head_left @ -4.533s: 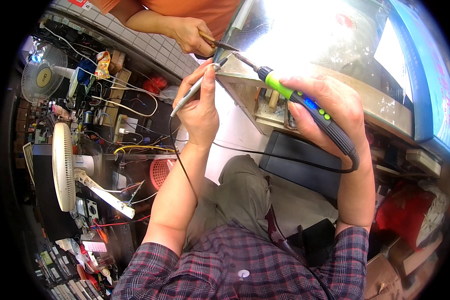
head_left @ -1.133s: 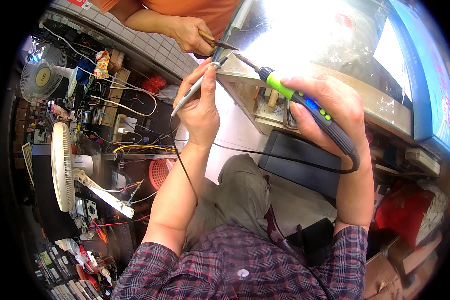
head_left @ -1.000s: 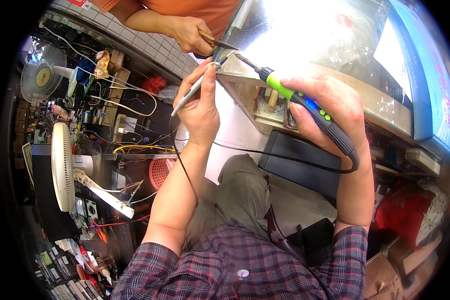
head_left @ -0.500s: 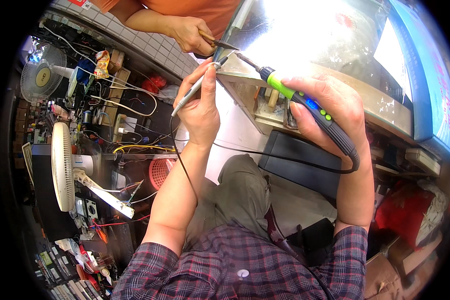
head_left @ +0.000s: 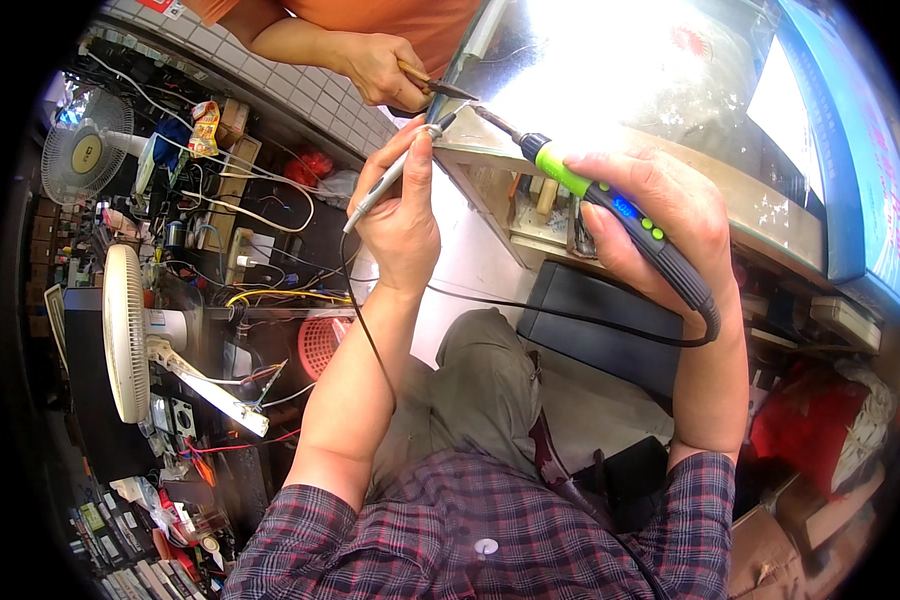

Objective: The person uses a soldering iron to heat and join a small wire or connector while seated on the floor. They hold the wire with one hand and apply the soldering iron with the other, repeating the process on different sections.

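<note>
My left hand (head_left: 402, 225) is closed around a slim grey pen-shaped probe (head_left: 378, 196) with a thin dark cable at its lower end. Its dark tip points up and right. In my right hand (head_left: 675, 200) is a black and green soldering iron (head_left: 625, 208) with a lit blue display and green buttons. The iron's metal tip reaches up and left, close to the probe's tip; whether they touch I cannot tell. Just beyond, another person's hand (head_left: 385, 70) grips a wooden-handled tool with a flat metal blade (head_left: 452, 90), its end near both tips.
A brightly lit glass-topped counter (head_left: 610, 120) stands ahead on the right, with a blue box (head_left: 850, 180) at its far right. On the left are white fans (head_left: 125, 330), tangled wires and electronic parts. A pink basket (head_left: 320, 345) sits beyond my left forearm.
</note>
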Demonstrator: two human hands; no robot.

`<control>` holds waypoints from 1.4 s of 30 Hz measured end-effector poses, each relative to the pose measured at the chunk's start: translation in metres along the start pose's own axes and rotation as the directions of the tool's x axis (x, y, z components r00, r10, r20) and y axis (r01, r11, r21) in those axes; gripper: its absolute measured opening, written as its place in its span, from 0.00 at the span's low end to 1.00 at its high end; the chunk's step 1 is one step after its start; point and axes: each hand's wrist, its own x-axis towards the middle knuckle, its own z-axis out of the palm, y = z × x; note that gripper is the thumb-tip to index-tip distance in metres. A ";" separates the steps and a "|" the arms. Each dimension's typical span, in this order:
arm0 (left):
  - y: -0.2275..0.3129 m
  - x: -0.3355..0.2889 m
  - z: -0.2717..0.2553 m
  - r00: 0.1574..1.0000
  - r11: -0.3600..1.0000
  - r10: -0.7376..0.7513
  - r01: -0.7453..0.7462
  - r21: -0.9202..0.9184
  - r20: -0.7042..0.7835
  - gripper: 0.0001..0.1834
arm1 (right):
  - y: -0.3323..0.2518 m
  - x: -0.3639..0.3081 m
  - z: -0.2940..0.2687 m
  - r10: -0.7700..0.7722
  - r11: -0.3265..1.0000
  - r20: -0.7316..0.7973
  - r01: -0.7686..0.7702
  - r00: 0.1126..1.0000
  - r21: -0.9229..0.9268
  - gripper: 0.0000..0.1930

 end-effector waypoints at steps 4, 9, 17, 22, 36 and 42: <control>0.001 0.000 -0.001 1.000 1.000 -0.001 0.001 0.009 0.003 0.13 | -0.001 0.001 -0.001 -0.012 1.000 -0.005 0.012 1.000 0.003 0.19; 0.002 0.000 0.001 1.000 1.000 -0.011 0.010 -0.007 -0.004 0.12 | -0.003 0.001 -0.001 -0.005 1.000 -0.006 0.005 1.000 0.001 0.19; 0.000 -0.001 0.002 1.000 1.000 -0.010 0.010 -0.019 0.001 0.12 | 0.000 -0.001 -0.001 0.000 1.000 -0.003 0.000 1.000 0.005 0.20; -0.002 -0.001 0.004 1.000 1.000 -0.012 0.012 -0.010 -0.001 0.12 | 0.003 -0.003 -0.001 -0.008 1.000 -0.006 0.008 1.000 0.004 0.20; -0.003 -0.002 0.002 1.000 1.000 -0.004 0.004 0.009 -0.002 0.12 | 0.004 -0.005 -0.001 0.005 1.000 -0.029 -0.004 1.000 0.016 0.18; -0.004 -0.002 0.000 1.000 1.000 -0.015 0.015 -0.013 -0.003 0.12 | 0.004 -0.004 0.002 -0.012 1.000 -0.001 0.012 1.000 0.026 0.17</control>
